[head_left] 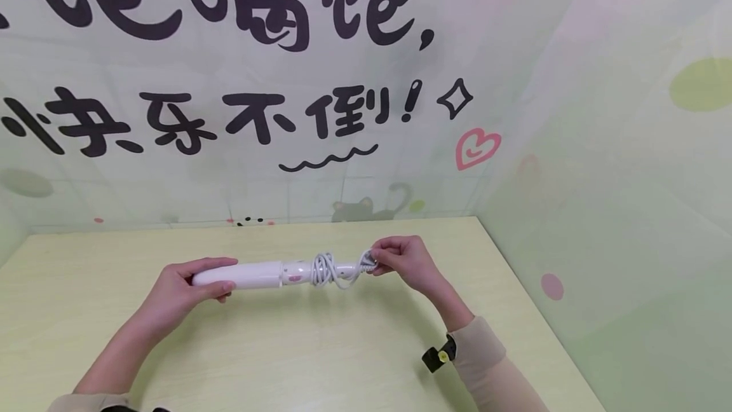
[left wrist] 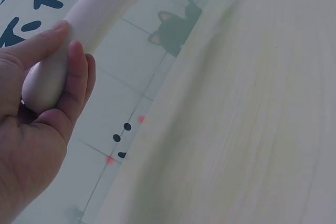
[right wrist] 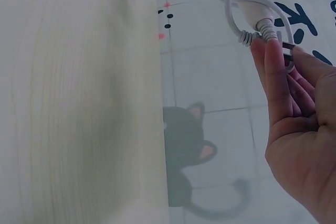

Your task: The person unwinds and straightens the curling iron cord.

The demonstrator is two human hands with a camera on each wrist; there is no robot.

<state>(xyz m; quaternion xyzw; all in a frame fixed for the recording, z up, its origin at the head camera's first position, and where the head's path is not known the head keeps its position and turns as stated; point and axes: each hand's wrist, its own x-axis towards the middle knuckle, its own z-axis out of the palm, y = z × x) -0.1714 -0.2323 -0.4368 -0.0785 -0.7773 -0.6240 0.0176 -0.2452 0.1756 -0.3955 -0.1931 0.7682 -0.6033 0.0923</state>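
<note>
A white hair iron [head_left: 257, 275], wand-shaped, is held level above the table, its smooth thick end to the left. My left hand [head_left: 177, 288] grips that rounded end between thumb and fingers, and the left wrist view shows the hand [left wrist: 47, 124] wrapped around it. The white cord [head_left: 324, 270] is coiled in several loops about the narrower handle. At the handle's right end my right hand [head_left: 408, 262] pinches the cord's plug. Metal prongs [right wrist: 287, 48] show between the fingers in the right wrist view; the plug's body is mostly hidden.
Below the hands lies a pale wooden table [head_left: 274, 361]. A printed wall sheet [head_left: 229, 189] with black lettering rises along its back edge, and another pale green sheet [head_left: 629, 208] stands along the right side. A dark strap [head_left: 439, 355] sits on my right wrist.
</note>
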